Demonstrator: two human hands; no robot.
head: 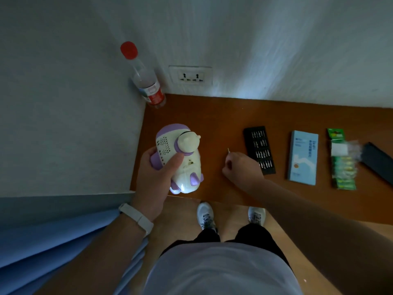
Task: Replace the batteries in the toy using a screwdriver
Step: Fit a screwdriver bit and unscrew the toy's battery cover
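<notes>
My left hand [156,177] grips a white and purple toy [180,158] above the left end of the brown table [212,116]. My right hand [240,167] is curled just right of the toy, pinching a thin screwdriver [228,150] whose tip sticks up past the fingers. A black tray of screwdriver bits [259,150] lies right beside that hand. Further right a green pack of batteries [342,160] rests on the table.
A clear bottle with a red cap [144,79] stands in the back left corner, by a wall socket [191,76]. A light blue box [303,157] lies between the bit tray and the batteries. A black lid [378,160] sits at the far right.
</notes>
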